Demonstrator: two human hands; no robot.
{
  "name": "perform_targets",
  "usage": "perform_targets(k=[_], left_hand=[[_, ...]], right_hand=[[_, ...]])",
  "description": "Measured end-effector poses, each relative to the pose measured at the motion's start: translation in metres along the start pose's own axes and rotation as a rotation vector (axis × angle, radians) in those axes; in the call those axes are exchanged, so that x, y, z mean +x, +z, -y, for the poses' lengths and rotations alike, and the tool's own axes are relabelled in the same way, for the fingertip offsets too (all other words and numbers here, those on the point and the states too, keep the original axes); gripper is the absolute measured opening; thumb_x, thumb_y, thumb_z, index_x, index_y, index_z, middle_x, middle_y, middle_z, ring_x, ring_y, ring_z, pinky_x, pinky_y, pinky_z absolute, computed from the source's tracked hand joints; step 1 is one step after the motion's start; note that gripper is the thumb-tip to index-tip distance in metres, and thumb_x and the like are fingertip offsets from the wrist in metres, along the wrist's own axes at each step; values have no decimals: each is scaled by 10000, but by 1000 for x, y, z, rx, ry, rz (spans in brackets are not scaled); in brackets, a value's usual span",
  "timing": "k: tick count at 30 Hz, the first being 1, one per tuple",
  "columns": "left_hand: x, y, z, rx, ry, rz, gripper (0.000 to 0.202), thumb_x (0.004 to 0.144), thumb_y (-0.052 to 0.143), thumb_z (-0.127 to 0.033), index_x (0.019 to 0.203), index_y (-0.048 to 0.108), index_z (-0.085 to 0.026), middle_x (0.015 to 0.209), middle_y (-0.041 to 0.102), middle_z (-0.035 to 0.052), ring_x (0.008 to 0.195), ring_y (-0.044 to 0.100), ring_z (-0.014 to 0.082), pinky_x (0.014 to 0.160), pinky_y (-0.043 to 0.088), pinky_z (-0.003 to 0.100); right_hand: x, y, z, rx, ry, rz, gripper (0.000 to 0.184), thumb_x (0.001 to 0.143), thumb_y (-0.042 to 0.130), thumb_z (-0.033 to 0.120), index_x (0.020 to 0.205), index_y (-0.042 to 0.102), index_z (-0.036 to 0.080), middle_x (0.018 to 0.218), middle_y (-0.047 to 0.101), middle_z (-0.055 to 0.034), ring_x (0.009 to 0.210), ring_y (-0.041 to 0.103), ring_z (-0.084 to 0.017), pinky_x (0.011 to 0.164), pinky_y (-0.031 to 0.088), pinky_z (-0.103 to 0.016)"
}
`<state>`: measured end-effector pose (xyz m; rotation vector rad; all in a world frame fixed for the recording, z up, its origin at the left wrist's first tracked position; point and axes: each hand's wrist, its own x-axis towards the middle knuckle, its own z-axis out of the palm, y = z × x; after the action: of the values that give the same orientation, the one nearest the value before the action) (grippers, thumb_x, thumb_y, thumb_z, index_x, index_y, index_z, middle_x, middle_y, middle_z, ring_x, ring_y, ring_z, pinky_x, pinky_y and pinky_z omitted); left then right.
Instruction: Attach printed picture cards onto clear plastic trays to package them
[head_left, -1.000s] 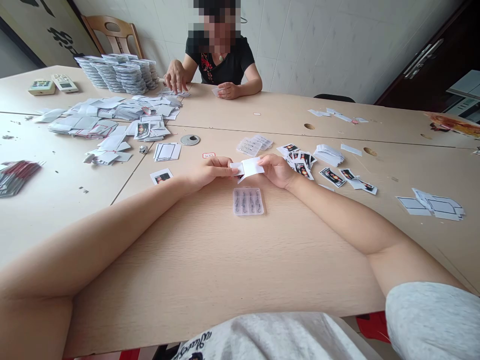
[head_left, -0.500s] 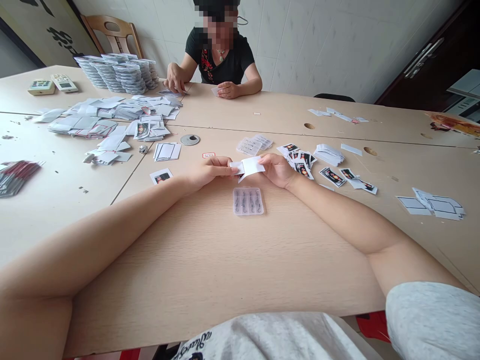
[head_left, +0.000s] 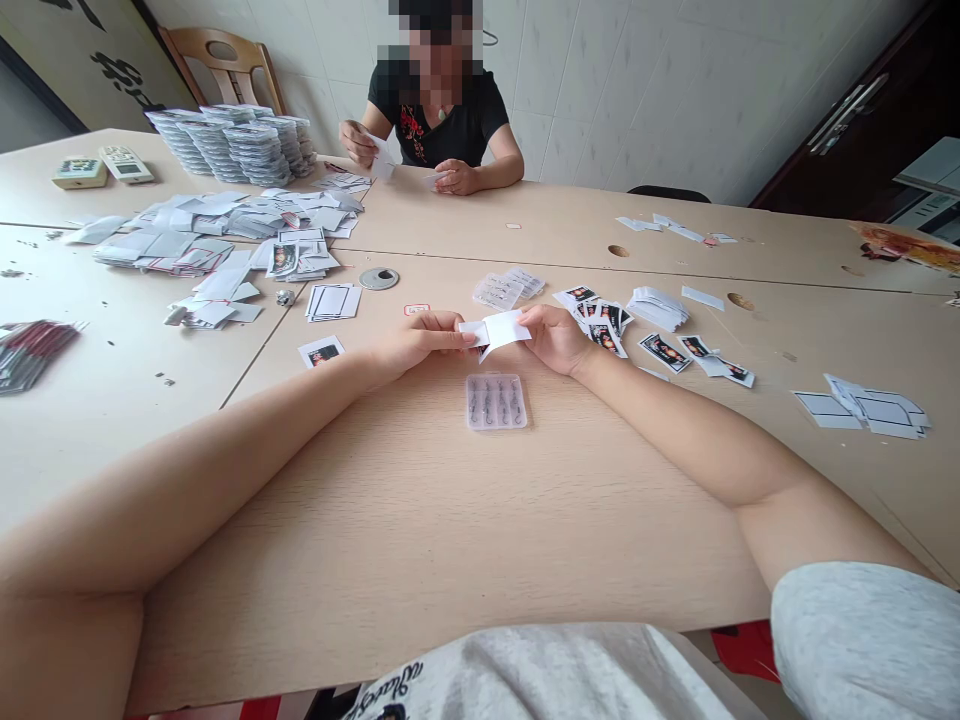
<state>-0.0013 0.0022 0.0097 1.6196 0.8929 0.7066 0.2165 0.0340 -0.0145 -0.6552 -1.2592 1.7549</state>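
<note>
At the center of the counter (head_left: 420, 520), pinching a folded white paper slip (head_left: 499, 333) between left hand (head_left: 416, 340) and right hand (head_left: 551, 338); clear plastic case (head_left: 495, 401) lying just below at six o'clock, photo cards (head_left: 600, 320) resting at two o'clock.

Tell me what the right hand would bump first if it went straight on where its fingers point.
The white paper piece that the right hand pinches. Past it, the left hand looks next, though depth is hard to judge here.

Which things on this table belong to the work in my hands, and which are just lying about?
Part of the work: white paper card, left hand, right hand, clear plastic case, printed photo cards.
Lying about: remote control, round metal disc, wooden chair.
</note>
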Motion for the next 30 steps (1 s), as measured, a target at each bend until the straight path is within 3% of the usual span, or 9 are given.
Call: perform_targets(k=[30], left_hand=[[1,-2,4,57,19,-23,274,794,617,-388,647,563,-163,741,631,38,763,541,166,740,366,311]], right_hand=[[2,-2,-1,-4,-23,-33,103,628,569,200,541,528,166,646,485,-23,708,443,-140,688,383,-273]])
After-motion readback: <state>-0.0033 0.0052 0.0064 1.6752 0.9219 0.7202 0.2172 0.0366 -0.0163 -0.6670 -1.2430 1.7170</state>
